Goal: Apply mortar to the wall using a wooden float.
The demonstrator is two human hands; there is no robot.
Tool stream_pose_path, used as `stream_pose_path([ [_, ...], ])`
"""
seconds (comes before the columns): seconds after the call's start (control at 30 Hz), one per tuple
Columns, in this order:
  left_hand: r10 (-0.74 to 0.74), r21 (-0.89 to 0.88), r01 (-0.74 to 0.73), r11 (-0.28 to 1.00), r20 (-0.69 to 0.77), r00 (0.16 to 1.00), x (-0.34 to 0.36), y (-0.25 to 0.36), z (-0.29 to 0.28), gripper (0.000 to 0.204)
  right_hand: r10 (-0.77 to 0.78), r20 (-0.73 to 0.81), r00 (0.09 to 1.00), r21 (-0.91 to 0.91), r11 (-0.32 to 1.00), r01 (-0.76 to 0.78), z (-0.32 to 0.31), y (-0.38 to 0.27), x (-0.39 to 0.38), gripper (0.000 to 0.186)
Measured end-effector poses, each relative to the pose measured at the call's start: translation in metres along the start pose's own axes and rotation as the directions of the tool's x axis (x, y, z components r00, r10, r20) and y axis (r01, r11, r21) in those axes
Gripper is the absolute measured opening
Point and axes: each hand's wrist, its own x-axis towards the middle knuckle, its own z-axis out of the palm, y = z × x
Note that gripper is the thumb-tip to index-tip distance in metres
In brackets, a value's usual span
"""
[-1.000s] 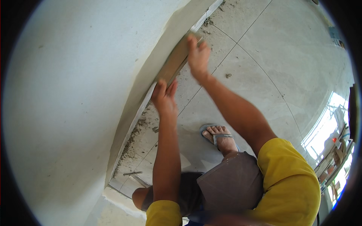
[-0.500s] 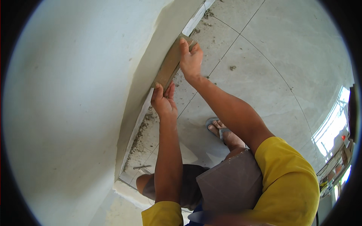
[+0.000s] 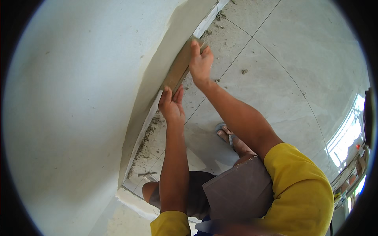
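Note:
A short, flat brown board (image 3: pixel 178 67) lies along the foot of the wall, against the white skirting strip (image 3: pixel 142 137). My right hand (image 3: pixel 201 64) grips its far end, thumb on top and fingers curled around the edge. At the near end, my left hand (image 3: pixel 172 105) holds it with the thumb on the face and the fingers underneath. The skirting behind the board is hidden by it.
Crumbs of mortar (image 3: pixel 149 135) are scattered over the tiled floor (image 3: pixel 283 98) beside the skirting. A thin metal-looking piece (image 3: pixel 147 173) lies near my knee. My sandalled foot (image 3: pixel 224 133) rests on the tiles. Mixed items (image 3: pixel 356 167) stand at the far right.
Both hands still grip the board at its two ends. The view has shifted slightly, and the board stays about where it was against the wall.

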Motion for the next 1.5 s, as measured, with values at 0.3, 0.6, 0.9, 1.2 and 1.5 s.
stream_pose_path([
  [0.3,-0.017,-0.077,0.022,0.997,0.071,0.997,0.016,-0.006,0.107,0.032,-0.135,-0.11,0.985,-0.101,0.987,0.124,-0.016,-0.033,0.103,0.035],
  [0.6,0.009,-0.08,-0.007,0.997,0.021,1.0,0.006,-0.003,0.02,0.034,-0.123,-0.017,0.992,-0.134,0.984,0.12,-0.009,0.008,0.034,0.037],
  [0.9,0.042,-0.13,-0.077,0.988,-0.255,0.966,-0.022,0.004,-0.157,0.038,0.24,0.429,0.87,-0.113,0.971,-0.212,-0.004,0.062,-0.122,0.031],
  [1.2,0.02,-0.055,-0.045,0.997,-0.387,0.922,-0.029,0.018,-0.239,0.037,0.488,0.561,0.669,-0.231,0.868,-0.439,0.005,0.075,-0.184,0.037],
  [1.5,0.044,-0.081,-0.052,0.995,-0.106,0.993,-0.012,0.006,-0.079,0.035,0.105,0.239,0.965,-0.084,0.993,-0.087,-0.004,0.028,-0.052,0.031],
])
